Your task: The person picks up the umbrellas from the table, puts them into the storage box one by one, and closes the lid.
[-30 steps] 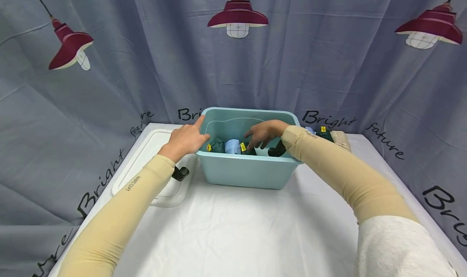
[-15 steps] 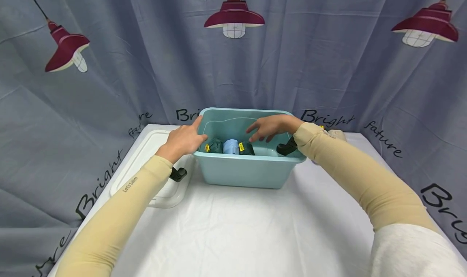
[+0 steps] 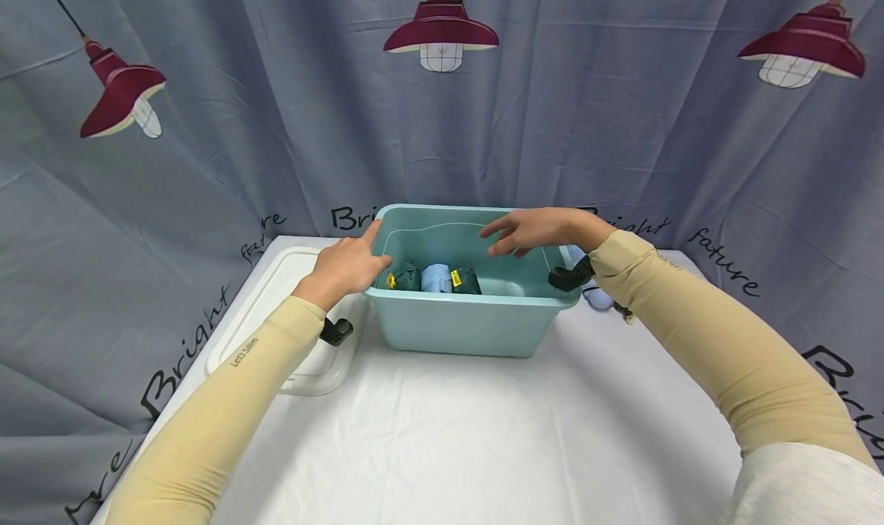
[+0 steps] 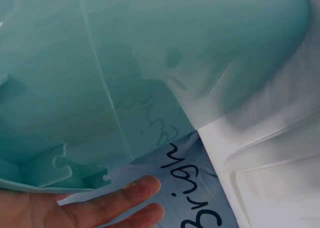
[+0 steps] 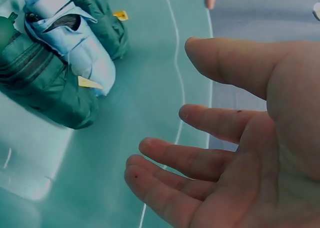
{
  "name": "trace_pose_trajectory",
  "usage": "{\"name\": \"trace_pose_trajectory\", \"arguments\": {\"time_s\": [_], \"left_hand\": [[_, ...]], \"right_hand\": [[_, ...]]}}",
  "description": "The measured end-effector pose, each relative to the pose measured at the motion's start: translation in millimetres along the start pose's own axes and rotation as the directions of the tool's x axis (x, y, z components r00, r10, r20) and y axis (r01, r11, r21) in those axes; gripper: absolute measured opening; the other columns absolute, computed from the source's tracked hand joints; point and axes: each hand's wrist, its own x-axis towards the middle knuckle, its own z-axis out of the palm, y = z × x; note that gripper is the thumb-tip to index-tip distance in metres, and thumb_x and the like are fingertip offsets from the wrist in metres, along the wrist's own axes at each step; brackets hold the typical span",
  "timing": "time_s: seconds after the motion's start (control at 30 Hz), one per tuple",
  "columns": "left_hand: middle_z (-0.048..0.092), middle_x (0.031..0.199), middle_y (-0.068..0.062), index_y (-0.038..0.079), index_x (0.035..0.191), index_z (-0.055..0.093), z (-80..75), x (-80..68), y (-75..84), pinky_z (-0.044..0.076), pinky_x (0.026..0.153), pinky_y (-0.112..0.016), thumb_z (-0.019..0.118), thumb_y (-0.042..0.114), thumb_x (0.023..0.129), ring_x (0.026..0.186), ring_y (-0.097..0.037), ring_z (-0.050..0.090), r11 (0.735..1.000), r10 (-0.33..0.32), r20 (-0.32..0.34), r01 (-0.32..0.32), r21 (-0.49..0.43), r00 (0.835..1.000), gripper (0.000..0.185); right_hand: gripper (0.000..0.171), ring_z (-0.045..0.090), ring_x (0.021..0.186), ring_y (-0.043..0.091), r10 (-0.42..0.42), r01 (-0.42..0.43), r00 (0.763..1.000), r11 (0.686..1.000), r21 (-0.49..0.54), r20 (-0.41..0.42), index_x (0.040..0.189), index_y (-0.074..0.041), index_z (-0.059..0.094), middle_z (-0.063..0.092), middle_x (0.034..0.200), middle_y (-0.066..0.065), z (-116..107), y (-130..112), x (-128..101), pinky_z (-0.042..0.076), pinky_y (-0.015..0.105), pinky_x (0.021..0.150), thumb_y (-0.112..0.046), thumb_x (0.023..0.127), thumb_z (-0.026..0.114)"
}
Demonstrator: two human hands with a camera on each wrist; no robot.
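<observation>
A light teal plastic bin (image 3: 456, 321) stands on the table. Inside it at the left, three rolled fabric bundles lie side by side: a dark green one (image 3: 408, 277), a light blue one (image 3: 437, 279) and another dark green one (image 3: 466, 281) with a yellow tag. My left hand (image 3: 345, 268) rests at the bin's left rim, its visible fingers straight along the outside in the left wrist view. Over the bin's right part hovers my right hand (image 3: 542, 229), fingers spread and loosely bent. Nothing is between them in the right wrist view, where the bundles (image 5: 47, 87) lie apart from the fingertips.
A white lid (image 3: 314, 364) lies on the table left of the bin, partly under my left arm. More bundles, including a light blue one (image 3: 597, 298), are at the bin's right, mostly hidden by my right arm. A grey printed curtain (image 3: 442, 141) surrounds the table.
My right hand has risen from beside the bundles in the bin and moved to the right, holding nothing. The left hand has stayed at the rim.
</observation>
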Motion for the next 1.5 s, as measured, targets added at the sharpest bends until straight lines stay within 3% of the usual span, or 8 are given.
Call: {"name": "trace_pose_trajectory", "arguments": {"time_s": [0.23, 0.47, 0.9, 1.13, 1.5], "left_hand": [[0.061, 0.078, -0.009, 0.026, 0.164, 0.008, -0.1, 1.1, 0.1, 0.044, 0.061, -0.04, 0.045, 0.047, 0.099, 0.08, -0.027, 0.06, 1.0, 0.006, -0.002, -0.006, -0.002, 1.0, 0.078], [0.059, 0.075, -0.008, 0.025, 0.164, 0.008, 0.2, 1.0, -0.3, 0.044, 0.059, -0.039, 0.045, 0.046, 0.099, 0.076, -0.026, 0.06, 1.0, 0.009, -0.002, -0.009, -0.006, 1.0, 0.078], [0.058, 0.075, -0.008, 0.025, 0.164, 0.007, 0.3, 0.4, 0.2, 0.043, 0.06, -0.039, 0.045, 0.045, 0.099, 0.075, -0.026, 0.059, 1.0, 0.014, -0.01, -0.014, -0.016, 1.0, 0.078], [0.058, 0.074, -0.008, 0.025, 0.164, 0.007, -1.2, 0.2, 0.6, 0.043, 0.06, -0.039, 0.045, 0.046, 0.099, 0.074, -0.026, 0.059, 1.0, 0.014, -0.013, -0.014, -0.017, 1.0, 0.078], [0.059, 0.074, -0.008, 0.025, 0.164, 0.005, -0.5, 0.6, -1.2, 0.043, 0.059, -0.039, 0.044, 0.047, 0.1, 0.072, -0.025, 0.059, 1.0, 0.012, 0.008, -0.012, -0.015, 1.0, 0.079]], "right_hand": [[0.064, 0.047, 0.139, 0.038, -0.006, 0.005, 0.997, 1.0, -0.021, -0.078, 0.157, -0.019, 0.036, 0.043, 0.156, 0.016, -2, 9, -21, 0.031, 0.055, 0.117, -0.035, 0.101, 0.061], [0.063, 0.048, 0.138, 0.04, -0.041, 0.037, 0.986, 0.999, -0.029, -0.161, 0.157, -0.014, 0.035, 0.043, 0.155, 0.019, -5, 20, -40, 0.034, 0.059, 0.114, -0.034, 0.102, 0.058], [0.063, 0.045, 0.14, 0.035, -0.051, 0.063, 0.944, 0.998, 0.028, -0.326, 0.156, -0.016, 0.037, 0.045, 0.154, 0.017, -14, 51, -81, 0.036, 0.06, 0.112, -0.037, 0.101, 0.06], [0.061, 0.049, 0.137, 0.038, -0.02, 0.024, 0.92, 1.0, 0.007, -0.392, 0.155, -0.017, 0.038, 0.047, 0.152, 0.019, -17, 73, -97, 0.037, 0.06, 0.111, -0.04, 0.103, 0.056], [0.069, 0.044, 0.137, 0.042, 0.07, -0.027, 0.896, 0.994, 0.103, -0.439, 0.157, -0.01, 0.031, 0.038, 0.155, 0.026, -17, 118, -99, 0.036, 0.061, 0.111, -0.041, 0.102, 0.058]]}}
